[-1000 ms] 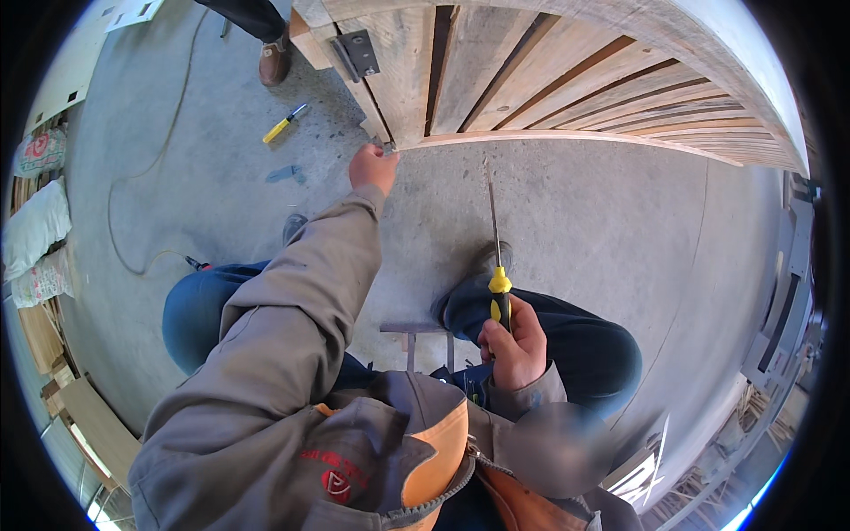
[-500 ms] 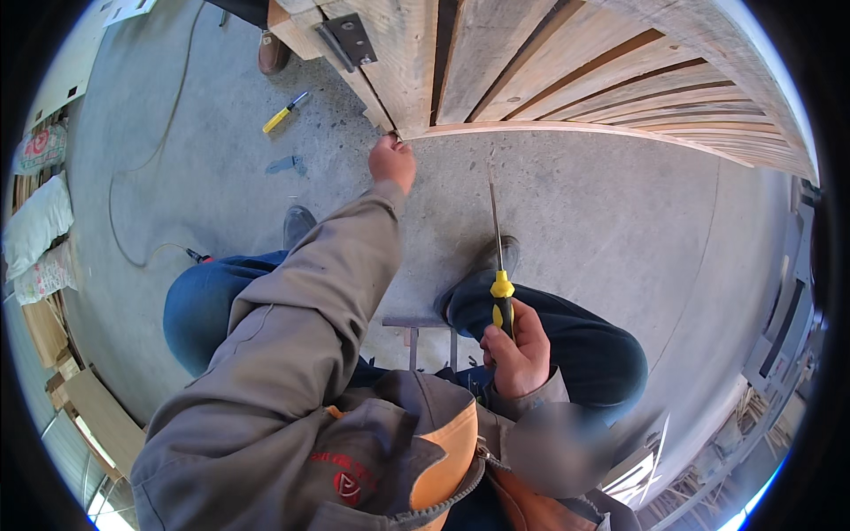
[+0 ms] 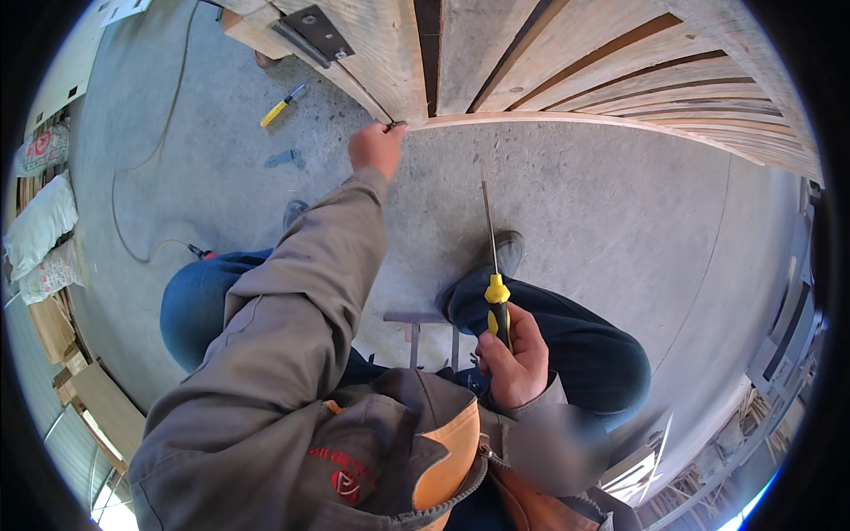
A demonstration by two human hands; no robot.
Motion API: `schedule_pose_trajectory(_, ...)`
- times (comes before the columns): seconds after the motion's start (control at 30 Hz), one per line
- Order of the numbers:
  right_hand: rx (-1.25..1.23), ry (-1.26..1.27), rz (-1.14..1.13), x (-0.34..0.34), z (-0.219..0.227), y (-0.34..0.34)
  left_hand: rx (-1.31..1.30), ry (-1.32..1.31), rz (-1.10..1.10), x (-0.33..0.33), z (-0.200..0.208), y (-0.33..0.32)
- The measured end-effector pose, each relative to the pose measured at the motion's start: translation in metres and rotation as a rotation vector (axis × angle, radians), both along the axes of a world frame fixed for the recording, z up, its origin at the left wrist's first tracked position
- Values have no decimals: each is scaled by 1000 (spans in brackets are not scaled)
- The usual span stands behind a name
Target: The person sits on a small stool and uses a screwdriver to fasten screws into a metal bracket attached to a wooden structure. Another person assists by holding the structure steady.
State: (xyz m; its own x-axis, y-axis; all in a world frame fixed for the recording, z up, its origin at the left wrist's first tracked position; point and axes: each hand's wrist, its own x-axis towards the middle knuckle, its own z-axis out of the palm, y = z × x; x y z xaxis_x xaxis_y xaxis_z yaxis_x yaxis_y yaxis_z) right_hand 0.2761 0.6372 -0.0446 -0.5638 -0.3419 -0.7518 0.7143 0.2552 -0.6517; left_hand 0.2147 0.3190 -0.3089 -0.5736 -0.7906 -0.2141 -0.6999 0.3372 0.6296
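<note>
My left hand (image 3: pixel 375 150) reaches forward to the lower corner of a slatted wooden panel (image 3: pixel 398 53). Its fingers are pinched at a small dark piece at the board's edge, too small to make out. A dark metal hinge (image 3: pixel 316 32) with screw holes lies on the same board, farther up the edge. My right hand (image 3: pixel 521 361) is closed around the black and yellow handle of a screwdriver (image 3: pixel 497 290) above my right thigh. The long thin shaft points forward, with its tip over the floor, apart from the panel.
A yellow-handled screwdriver (image 3: pixel 276 113) lies on the concrete floor to the left. A cable (image 3: pixel 113 199) curves there to a red and black tool end (image 3: pixel 202 253) by my left knee. White sacks (image 3: pixel 42 221) and boards (image 3: pixel 106 407) line the left side.
The panel and its hinge have shifted left, and my left hand has moved slightly left with the panel's corner. The right hand still holds the screwdriver, almost unmoved.
</note>
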Motion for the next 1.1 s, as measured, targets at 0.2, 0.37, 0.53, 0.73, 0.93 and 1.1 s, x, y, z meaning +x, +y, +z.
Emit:
schedule_pose_trajectory(0.2, -4, -24, 1, -3, -2, 5, -21, 109, -10, 4, 1, -8)
schedule_pose_trajectory(0.37, -10, -30, 17, -6, -1, 5, -18, 102, -115, 2, 0, -18)
schedule_pose_trajectory(0.53, 23, -35, 41, -5, 1, 2, -49, 103, -191, 6, -10, -31)
schedule_pose_trajectory(0.73, 2, -8, 56, 0, -1, -1, -20, -8, -170, 4, -4, -21)
schedule_pose_trajectory(0.93, 44, 44, 74, 5, -5, -2, -75, -91, -185, 1, -3, -17)
schedule_pose_trajectory(1.1, 61, 28, 38, 3, -6, -5, -62, -40, -156, 1, 9, -14)
